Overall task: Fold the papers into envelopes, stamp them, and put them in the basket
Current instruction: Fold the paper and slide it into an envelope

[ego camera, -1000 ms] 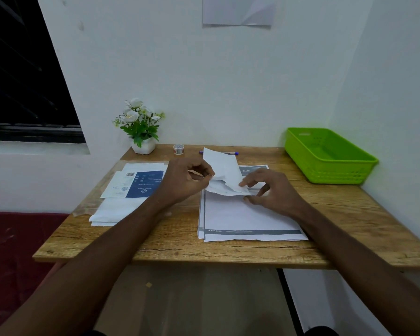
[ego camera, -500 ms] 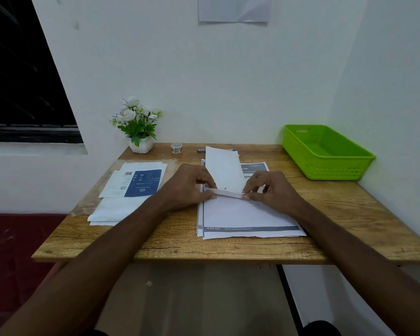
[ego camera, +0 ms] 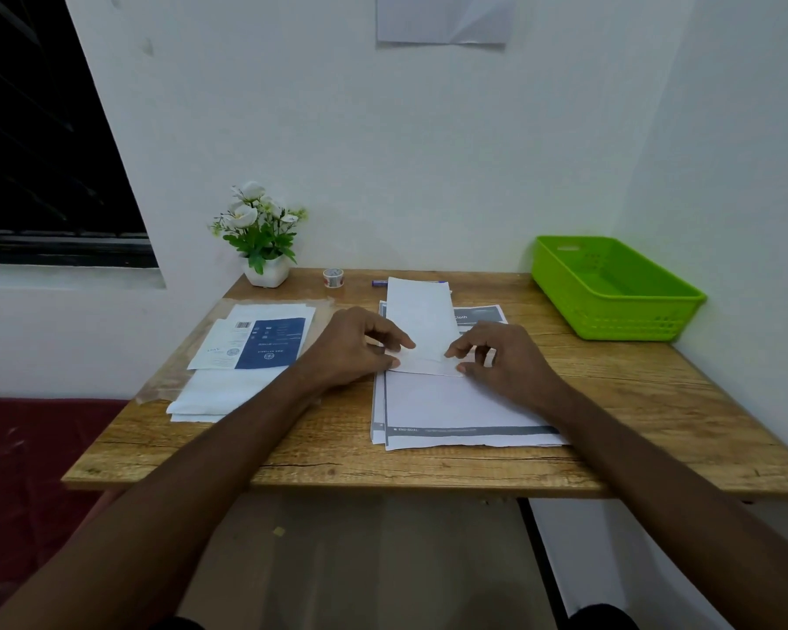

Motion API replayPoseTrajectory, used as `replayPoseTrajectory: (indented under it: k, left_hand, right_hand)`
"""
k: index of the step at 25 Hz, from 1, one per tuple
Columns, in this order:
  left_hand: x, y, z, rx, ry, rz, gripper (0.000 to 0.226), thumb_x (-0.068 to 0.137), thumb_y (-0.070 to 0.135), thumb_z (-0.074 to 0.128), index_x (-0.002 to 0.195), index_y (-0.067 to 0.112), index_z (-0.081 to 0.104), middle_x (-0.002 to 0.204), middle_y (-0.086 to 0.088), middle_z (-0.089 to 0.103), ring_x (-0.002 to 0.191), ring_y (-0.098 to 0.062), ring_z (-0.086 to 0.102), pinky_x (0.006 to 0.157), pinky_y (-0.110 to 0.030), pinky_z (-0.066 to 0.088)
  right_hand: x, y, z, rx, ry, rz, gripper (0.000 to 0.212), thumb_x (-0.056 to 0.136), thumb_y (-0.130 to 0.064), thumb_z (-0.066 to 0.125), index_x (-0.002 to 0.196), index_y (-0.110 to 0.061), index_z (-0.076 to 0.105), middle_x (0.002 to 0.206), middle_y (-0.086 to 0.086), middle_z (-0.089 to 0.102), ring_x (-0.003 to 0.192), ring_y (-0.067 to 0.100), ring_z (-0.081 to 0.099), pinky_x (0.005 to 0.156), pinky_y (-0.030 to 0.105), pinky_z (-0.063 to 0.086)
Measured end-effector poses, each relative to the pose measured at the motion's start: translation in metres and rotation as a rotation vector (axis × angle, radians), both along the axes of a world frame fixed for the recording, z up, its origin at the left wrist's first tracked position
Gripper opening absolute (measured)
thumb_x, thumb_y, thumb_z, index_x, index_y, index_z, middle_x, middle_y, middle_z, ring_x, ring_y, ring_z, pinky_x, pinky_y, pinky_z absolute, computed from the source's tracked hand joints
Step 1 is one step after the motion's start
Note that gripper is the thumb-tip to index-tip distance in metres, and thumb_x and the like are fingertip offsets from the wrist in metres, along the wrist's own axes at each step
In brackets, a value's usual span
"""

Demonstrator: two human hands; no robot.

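A: Folded paper (ego camera: pixel 421 325) — where does it sit against your fingers?

B: Its near end lies between my two hands, flat on the paper stack (ego camera: pixel 456 404). My left hand (ego camera: pixel 353 350) comes in from the left; forefinger and thumb are bent and pressed down on the near left corner. My right hand (ego camera: pixel 503 356) mirrors it on the near right corner, forefinger on top, thumb at the near edge. Fingers of both are curled. Whether they pinch the paper or only press it flat, I cannot tell.

A: Long axis?

B: Runs near to far, a narrow strip. Far end points at the back wall and overhangs the far edge of the stack. Near end has a low band across it, a short fold between my fingertips.

A: Around it?

B: The stack under it lies middle of the wooden table (ego camera: pixel 656 402), grey bar printed along its near edge. Left of my left hand, a blue-and-white leaflet (ego camera: pixel 265 341) on top of white sheets (ego camera: pixel 215 393). Far side, by the wall: a white pot of flowers (ego camera: pixel 262 238), a small tape roll (ego camera: pixel 333 278), and a blue pen (ego camera: pixel 378 282) partly hidden behind the strip. The green basket (ego camera: pixel 628 327) sits at the far right corner, well apart from my hands.
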State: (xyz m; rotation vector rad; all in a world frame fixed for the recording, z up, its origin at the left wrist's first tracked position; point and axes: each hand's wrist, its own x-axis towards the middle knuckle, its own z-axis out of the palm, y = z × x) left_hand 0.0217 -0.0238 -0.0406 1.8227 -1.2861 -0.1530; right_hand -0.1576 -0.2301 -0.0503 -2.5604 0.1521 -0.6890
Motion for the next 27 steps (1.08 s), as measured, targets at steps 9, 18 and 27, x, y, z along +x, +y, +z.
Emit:
replayPoseTrajectory:
  k: [9, 18, 27]
  left_hand:
    - [0.001, 0.0, -0.001, -0.018, -0.162, -0.035, 0.032, 0.072, 0.003, 0.087, 0.098, 0.022, 0.085, 0.109, 0.005, 0.073, 0.104, 0.0, 0.066, 0.086, -0.014, 0.057]
    - [-0.001, 0.003, 0.007, -0.412, -0.071, 0.0, 0.021, 0.077, -0.003, 0.087, 0.096, 0.004, 0.083, 0.103, -0.008, 0.079, 0.103, -0.021, 0.075, 0.09, -0.05, 0.061]
    - [-0.01, 0.012, 0.017, -0.541, -0.514, 0.094, 0.016, 0.078, 0.008, 0.089, 0.093, 0.009, 0.082, 0.097, -0.004, 0.079, 0.096, -0.02, 0.073, 0.078, -0.045, 0.059]
  right_hand:
    - [-0.003, 0.01, 0.001, -0.295, 0.048, -0.047, 0.016, 0.084, -0.035, 0.078, 0.099, -0.031, 0.081, 0.1, -0.013, 0.068, 0.089, 0.012, 0.065, 0.069, 0.032, 0.051]
    - [0.003, 0.017, 0.005, -0.697, -0.249, -0.079, 0.015, 0.079, -0.007, 0.081, 0.092, -0.014, 0.08, 0.078, 0.003, 0.071, 0.068, 0.026, 0.068, 0.048, 0.027, 0.042]
    - [-0.02, 0.035, 0.025, -1.048, -0.678, -0.153, 0.016, 0.086, 0.005, 0.072, 0.096, -0.006, 0.077, 0.089, 0.011, 0.073, 0.075, 0.029, 0.066, 0.062, 0.037, 0.047]
